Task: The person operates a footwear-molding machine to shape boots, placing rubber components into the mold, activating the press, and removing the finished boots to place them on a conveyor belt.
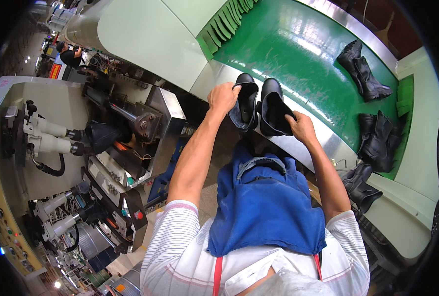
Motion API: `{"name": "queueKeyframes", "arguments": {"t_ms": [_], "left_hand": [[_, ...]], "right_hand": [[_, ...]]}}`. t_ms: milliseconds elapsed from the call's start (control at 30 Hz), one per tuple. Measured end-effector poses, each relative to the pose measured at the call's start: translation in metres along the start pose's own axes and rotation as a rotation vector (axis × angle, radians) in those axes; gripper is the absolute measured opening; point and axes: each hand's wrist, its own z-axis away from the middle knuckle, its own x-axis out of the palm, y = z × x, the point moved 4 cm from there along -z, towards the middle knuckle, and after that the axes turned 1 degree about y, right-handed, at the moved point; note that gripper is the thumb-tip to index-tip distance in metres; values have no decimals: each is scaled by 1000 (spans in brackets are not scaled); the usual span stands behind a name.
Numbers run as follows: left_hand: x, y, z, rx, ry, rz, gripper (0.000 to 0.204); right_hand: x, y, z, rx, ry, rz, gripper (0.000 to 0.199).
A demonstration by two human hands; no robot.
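Note:
Two black boots stand side by side in front of me, at the metal edge of a green conveyor belt [298,54]. My left hand [223,97] grips the top rim of the left boot [244,116]. Its thumb is hooked at the opening. My right hand [302,127] is closed on the rim of the right boot [273,111]. Both boots have their toes pointing away from me and their openings toward me, so I look into their dark insides. The two shafts are very close together.
More black boots [365,71] lie on the belt at the right, with others [380,140] near a green strip curtain [404,101]. One boot [361,187] rests by the belt's near right edge. A machine with metal cylinders [56,135] stands left. Far left is another person [70,55].

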Motion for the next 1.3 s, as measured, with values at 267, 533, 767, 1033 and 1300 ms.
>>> {"name": "queueKeyframes", "arguments": {"t_ms": [267, 533, 767, 1033, 1300], "left_hand": [[-2, 9, 18, -153, -113, 94, 35], [-33, 11, 74, 40, 244, 286, 37], [-75, -20, 140, 197, -128, 412, 26], [-199, -157, 286, -103, 179, 482, 31], [-337, -357, 501, -647, 886, 184, 27]], "right_hand": [[-7, -25, -10, -13, 55, -9, 47], [-10, -48, -11, -135, 166, -110, 37], [-19, -159, -6, -438, 200, -100, 21], [110, -391, 49, -815, -229, -135, 27], [299, -591, 103, -1249, -288, 21, 55]]}}
